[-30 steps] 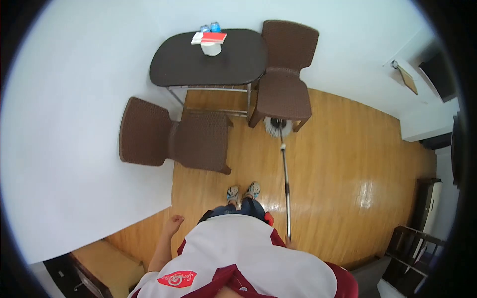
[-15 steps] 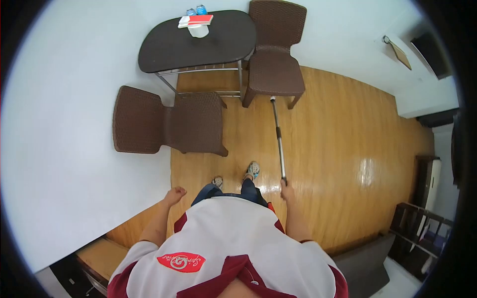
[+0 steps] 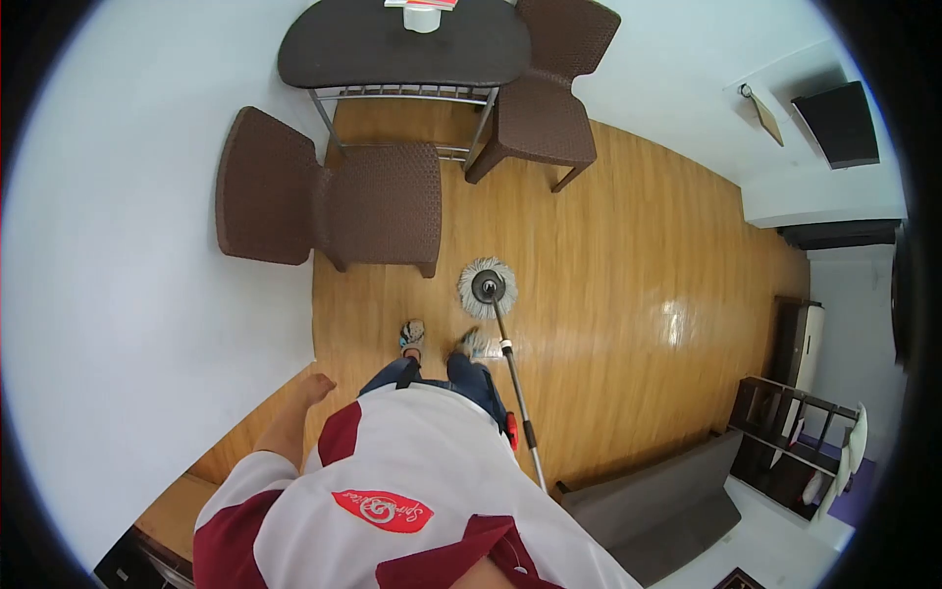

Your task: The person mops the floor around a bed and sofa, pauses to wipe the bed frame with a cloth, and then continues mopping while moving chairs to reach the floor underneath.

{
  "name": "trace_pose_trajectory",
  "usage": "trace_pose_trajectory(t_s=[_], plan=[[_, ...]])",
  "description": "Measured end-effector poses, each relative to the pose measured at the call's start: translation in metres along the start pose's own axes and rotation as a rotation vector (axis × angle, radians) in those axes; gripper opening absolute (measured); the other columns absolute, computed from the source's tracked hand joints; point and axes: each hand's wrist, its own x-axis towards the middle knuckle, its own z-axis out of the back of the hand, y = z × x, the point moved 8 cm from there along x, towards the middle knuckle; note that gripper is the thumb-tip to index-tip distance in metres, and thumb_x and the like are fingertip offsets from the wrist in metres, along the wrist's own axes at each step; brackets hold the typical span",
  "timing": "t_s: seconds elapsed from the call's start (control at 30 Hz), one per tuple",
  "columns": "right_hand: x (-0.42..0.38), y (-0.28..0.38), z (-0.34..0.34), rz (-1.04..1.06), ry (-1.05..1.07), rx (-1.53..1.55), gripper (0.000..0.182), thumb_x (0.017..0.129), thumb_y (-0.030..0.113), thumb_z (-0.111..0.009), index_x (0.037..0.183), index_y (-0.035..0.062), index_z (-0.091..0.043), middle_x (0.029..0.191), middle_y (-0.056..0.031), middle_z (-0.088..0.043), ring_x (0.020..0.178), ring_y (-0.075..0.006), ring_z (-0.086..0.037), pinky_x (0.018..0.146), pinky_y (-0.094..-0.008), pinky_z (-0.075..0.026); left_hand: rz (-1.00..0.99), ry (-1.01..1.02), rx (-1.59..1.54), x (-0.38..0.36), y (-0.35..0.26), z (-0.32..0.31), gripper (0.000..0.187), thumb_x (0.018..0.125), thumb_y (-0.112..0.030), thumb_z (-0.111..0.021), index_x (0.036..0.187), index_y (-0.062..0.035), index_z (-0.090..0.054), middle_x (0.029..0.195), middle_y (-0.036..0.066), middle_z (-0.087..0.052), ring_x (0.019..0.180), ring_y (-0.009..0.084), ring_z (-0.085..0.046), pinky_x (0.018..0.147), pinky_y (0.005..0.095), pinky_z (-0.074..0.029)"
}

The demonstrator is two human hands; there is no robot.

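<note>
A round mop head (image 3: 488, 287) with grey-white strands lies on the wooden floor just ahead of my feet. Its metal pole (image 3: 518, 391) slants back toward my right side and passes out of sight at my shirt. My right hand is hidden. On the left, near the white wall, my left hand (image 3: 316, 387) hangs beside my body, away from the mop; its fingers are too small and curled from view to tell what they do. The nearest furniture to the mop head is a brown woven chair (image 3: 383, 206).
A dark oval table (image 3: 402, 49) bears a white container (image 3: 422, 18). Another brown chair (image 3: 545, 118) is at its right. A grey sofa (image 3: 657, 506) and a dark shelf (image 3: 797, 432) are at the lower right. White walls border the floor.
The mop head has come out from under the far chair toward my feet. My right hand has gone out of view. The camera view has shifted, and my feet have moved.
</note>
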Motion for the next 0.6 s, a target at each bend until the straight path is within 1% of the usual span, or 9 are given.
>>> trace_pose_trajectory(t_s=[0.1, 0.13, 0.17, 0.2, 0.27, 0.33, 0.4, 0.47, 0.6], plan=[[0.02, 0.071, 0.029, 0.193, -0.091, -0.091, 0.051, 0.089, 0.048, -0.064, 0.106, 0.0001, -0.069, 0.091, -0.0289, -0.068, 0.086, -0.0421, -0.068, 0.078, -0.0464, -0.053, 0.051, -0.033, 0.013, 0.015, 0.027, -0.006, 0.035, 0.091, -0.035, -0.059, 0.103, -0.0051, -0.071, 0.104, 0.017, -0.07, 0.102, 0.0364, -0.065, 0.088, 0.0425, -0.051], [0.02, 0.129, 0.039, 0.171, -0.031, -0.172, 0.056, 0.095, 0.052, -0.053, 0.114, 0.0006, -0.066, 0.099, -0.0294, -0.067, 0.096, -0.0467, -0.064, 0.083, -0.0494, -0.05, 0.083, -0.038, 0.019, 0.019, 0.03, -0.007, 0.036, 0.091, -0.037, -0.059, 0.104, -0.0051, -0.071, 0.104, 0.017, -0.071, 0.101, 0.0368, -0.065, 0.087, 0.0421, -0.051], [0.06, 0.125, 0.018, 0.267, -0.074, -0.105, 0.06, 0.094, 0.055, -0.053, 0.118, 0.0008, -0.065, 0.103, -0.0294, -0.067, 0.102, -0.0442, -0.063, 0.086, -0.0477, -0.05, -0.052, -0.104, 0.078, 0.032, 0.025, -0.008, 0.034, 0.091, -0.036, -0.06, 0.1, -0.0042, -0.071, 0.094, 0.016, -0.07, 0.091, 0.0333, -0.066, 0.08, 0.042, -0.051], [0.051, 0.188, 0.027, 0.193, -0.009, -0.006, 0.062, 0.094, 0.056, -0.051, 0.121, 0.0017, -0.063, 0.106, -0.0283, -0.067, 0.101, -0.045, -0.063, 0.086, -0.0471, -0.05, -0.188, -0.167, 0.139, 0.041, 0.02, -0.011, 0.032, 0.09, -0.034, -0.062, 0.096, -0.0034, -0.07, 0.083, 0.015, -0.069, 0.081, 0.0298, -0.067, 0.072, 0.042, -0.051], [0.079, 0.253, 0.01, 0.391, -0.163, 0.033, 0.06, 0.097, 0.054, -0.05, 0.118, -0.0002, -0.064, 0.089, -0.0243, -0.069, 0.084, -0.0388, -0.069, 0.074, -0.0439, -0.052, -0.042, -0.112, -0.08, 0.026, -0.025, 0.008, 0.037, 0.09, -0.037, -0.062, 0.102, -0.0024, -0.07, 0.087, 0.016, -0.07, 0.082, 0.0285, -0.067, 0.074, 0.0395, -0.052], [0.089, 0.296, -0.021, 0.232, 0.105, 0.113, 0.057, 0.098, 0.053, -0.05, 0.122, 0.0018, -0.058, 0.065, -0.0119, -0.06, 0.052, -0.0214, -0.06, 0.051, -0.037, -0.049, -0.04, -0.153, -0.099, 0.034, -0.045, 0.01, 0.039, 0.09, -0.038, -0.064, 0.102, -0.0009, -0.07, 0.088, 0.016, -0.071, 0.083, 0.0252, -0.067, 0.073, 0.0378, -0.052], [0.088, 0.298, -0.063, 0.162, 0.268, 0.247, 0.056, 0.098, 0.049, -0.051, 0.13, 0.0026, -0.054, 0.065, -0.0115, -0.06, 0.05, -0.0197, -0.058, 0.046, -0.0357, -0.047, -0.112, -0.163, -0.124, 0.019, -0.089, 0.023, 0.041, 0.091, -0.04, -0.062, 0.108, -0.0035, -0.069, 0.103, 0.016, -0.071, 0.098, 0.0298, -0.068, 0.084, 0.0382, -0.052], [0.06, 0.293, -0.074, 0.213, 0.212, 0.3, 0.05, 0.098, 0.044, -0.054, 0.122, 0.0001, -0.057, 0.083, -0.0237, -0.067, 0.062, -0.0322, -0.066, 0.064, -0.0429, -0.055, -0.243, -0.177, -0.056, 0.006, -0.12, 0.019, 0.041, 0.09, -0.04, -0.064, 0.111, -0.0052, -0.068, 0.105, 0.015, -0.071, 0.099, 0.0294, -0.068, 0.085, 0.038, -0.053], [0.082, 0.223, -0.139, 0.421, -0.089, 0.289, 0.054, 0.097, 0.044, -0.056, 0.137, 0.007, -0.052, 0.084, -0.0185, -0.068, 0.069, -0.0279, -0.067, 0.06, -0.0393, -0.052, -0.392, -0.027, 0.194, -0.029, -0.208, -0.032, 0.039, 0.09, -0.037, -0.065, 0.116, -0.0075, -0.065, 0.11, 0.015, -0.07, 0.103, 0.029, -0.067, 0.088, 0.0385, -0.052]])
